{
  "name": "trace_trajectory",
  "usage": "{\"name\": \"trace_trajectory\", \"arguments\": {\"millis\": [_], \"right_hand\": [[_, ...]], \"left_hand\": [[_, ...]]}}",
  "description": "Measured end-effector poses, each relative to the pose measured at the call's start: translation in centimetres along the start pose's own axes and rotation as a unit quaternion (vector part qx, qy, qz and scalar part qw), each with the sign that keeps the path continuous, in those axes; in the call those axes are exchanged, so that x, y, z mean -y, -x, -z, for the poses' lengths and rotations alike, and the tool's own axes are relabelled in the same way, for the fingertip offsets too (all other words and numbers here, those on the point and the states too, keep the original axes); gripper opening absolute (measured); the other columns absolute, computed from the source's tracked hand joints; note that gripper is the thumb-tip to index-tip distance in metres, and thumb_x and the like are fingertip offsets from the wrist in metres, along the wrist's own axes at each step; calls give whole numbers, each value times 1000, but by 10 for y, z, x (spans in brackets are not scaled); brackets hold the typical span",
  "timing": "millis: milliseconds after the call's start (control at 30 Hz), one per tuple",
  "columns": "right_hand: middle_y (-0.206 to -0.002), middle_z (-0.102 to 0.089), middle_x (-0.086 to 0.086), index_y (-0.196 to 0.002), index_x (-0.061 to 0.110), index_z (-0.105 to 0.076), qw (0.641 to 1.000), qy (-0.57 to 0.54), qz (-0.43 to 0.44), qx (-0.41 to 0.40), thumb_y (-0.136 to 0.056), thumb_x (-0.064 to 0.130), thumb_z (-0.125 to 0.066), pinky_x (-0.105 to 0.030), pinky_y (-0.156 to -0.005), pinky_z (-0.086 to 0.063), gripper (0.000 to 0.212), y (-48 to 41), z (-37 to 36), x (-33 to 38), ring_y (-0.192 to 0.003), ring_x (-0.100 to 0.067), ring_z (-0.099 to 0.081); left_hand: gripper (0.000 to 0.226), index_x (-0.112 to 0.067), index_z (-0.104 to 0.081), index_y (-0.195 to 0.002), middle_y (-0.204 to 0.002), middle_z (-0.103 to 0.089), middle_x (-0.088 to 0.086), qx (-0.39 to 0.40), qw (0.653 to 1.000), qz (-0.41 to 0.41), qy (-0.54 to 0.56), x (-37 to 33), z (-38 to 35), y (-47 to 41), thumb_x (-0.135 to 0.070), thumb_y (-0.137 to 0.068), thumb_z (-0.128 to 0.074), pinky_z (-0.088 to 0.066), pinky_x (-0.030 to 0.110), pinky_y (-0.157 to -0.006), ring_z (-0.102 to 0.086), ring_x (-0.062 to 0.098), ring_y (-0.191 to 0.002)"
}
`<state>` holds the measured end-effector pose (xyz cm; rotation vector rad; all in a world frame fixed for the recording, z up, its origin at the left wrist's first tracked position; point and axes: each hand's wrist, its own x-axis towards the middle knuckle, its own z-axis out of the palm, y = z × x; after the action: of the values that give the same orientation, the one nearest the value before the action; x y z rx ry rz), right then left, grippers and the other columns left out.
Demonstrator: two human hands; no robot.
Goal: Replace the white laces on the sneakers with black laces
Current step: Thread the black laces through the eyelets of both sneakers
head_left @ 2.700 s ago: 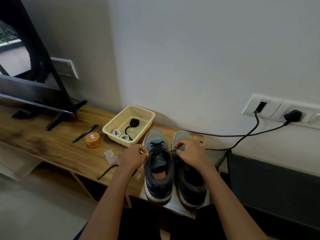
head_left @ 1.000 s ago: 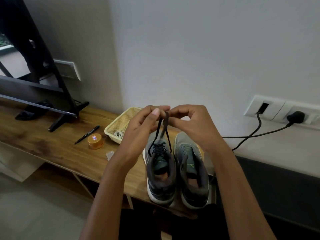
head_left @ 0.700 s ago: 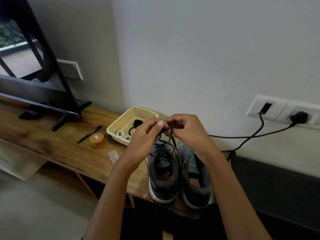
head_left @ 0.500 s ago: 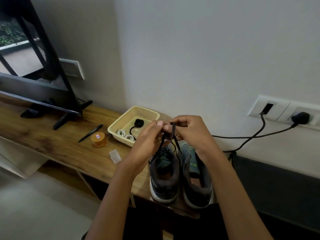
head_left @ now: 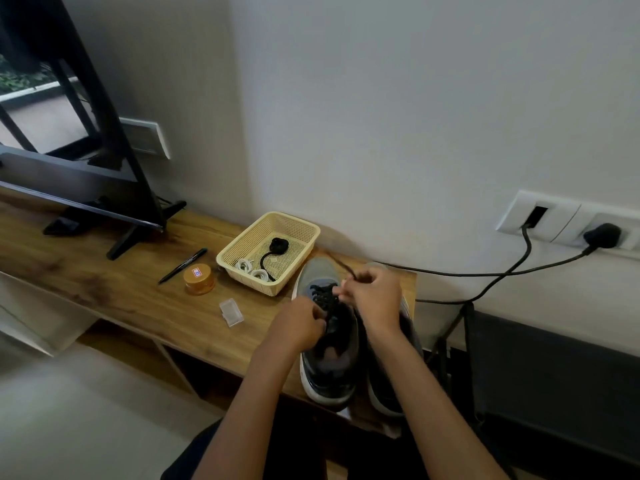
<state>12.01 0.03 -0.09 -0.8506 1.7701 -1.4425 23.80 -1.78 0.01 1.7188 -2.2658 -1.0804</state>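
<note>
Over left sneaker, hands on black lace

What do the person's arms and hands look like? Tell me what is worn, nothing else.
Nothing worn shows: the left hand and right hand are ungloved, both forearms are bare with no sleeve in frame, and there is no watch or bracelet at the wrists.

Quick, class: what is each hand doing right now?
Left hand: pinching the lace at the sneaker.
Right hand: pinching the same lace.
</note>
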Motion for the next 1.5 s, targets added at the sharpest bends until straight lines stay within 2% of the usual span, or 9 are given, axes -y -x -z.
{"name": "trace_trajectory", "arguments": {"millis": [200,333,433,600,733,900,1100,1300,1500], "right_hand": [[-74,-54,-9,-62,16,-49,855,481,109,158,-83,8,-58,-36,-68,-48,24,9,-8,-13,-73,-31,-53],[-100,-65,-13,-64,14,-36,756,604,188,165,-89,10,-51,-36,-76,-42,30,22,-11,-13,-98,-32,-60],[-106,-65,-13,-83,10,-55,717,629,196,226,-88,11,-52,-38,-89,-39,6,24,-20,-12,-104,-31,-56],[-106,-68,-11,-107,7,-69,773,521,73,354,-79,4,-67,-35,-83,-52,28,2,1,4,-97,-26,-64],[-89,-69,-12,-78,11,-66,894,368,16,256,-84,-7,-60,-32,-74,-57,20,-11,31,14,-77,-21,-68],[-74,-61,2,-59,29,-55,838,470,55,272,-83,1,-62,-34,-73,-56,37,-7,31,7,-77,-20,-65],[-91,-63,-6,-87,18,-57,776,554,62,294,-83,19,-67,-34,-74,-50,11,1,21,1,-86,-24,-64],[-94,-68,-13,-89,14,-66,823,499,92,255,-86,18,-61,-39,-77,-55,7,5,5,-7,-88,-29,-66],[-94,-70,-15,-92,7,-72,842,445,80,295,-83,5,-63,-37,-77,-56,13,2,7,-9,-83,-26,-67]], "left_hand": [[21,5,-66,-101,-91,-58,17,145,989,8,28,2,1,3,-1,-93,-48,-50,37,-75,-56,25,-81],[21,-5,-64,-96,-84,-65,8,75,985,85,131,11,16,4,-6,-98,-43,-49,23,-56,-63,18,-70],[20,-4,-59,-105,-101,-63,14,0,988,126,91,17,14,-1,-11,-100,-41,-54,36,-72,-64,28,-94],[27,-13,-48,-124,-107,-58,12,81,973,170,135,18,4,-2,-10,-97,-45,-55,39,-78,-65,30,-95],[18,-9,-56,-112,-98,-64,10,58,978,159,125,22,5,-9,-9,-96,-48,-47,28,-62,-61,17,-70],[22,-12,-53,-73,-81,-67,6,43,982,117,140,24,3,-10,-10,-95,-52,-41,20,-50,-58,10,-58],[21,-11,-64,-76,-79,-70,5,16,978,58,201,7,-6,-11,-11,-95,-55,-44,19,-50,-56,0,-46],[34,-1,-58,-121,-96,-65,16,101,979,68,163,1,-8,-7,9,-95,-39,-50,25,-61,-61,19,-74],[17,-8,-62,-95,-87,-68,11,-2,974,74,212,11,3,-9,-2,-96,-46,-53,25,-53,-64,17,-63]]}}
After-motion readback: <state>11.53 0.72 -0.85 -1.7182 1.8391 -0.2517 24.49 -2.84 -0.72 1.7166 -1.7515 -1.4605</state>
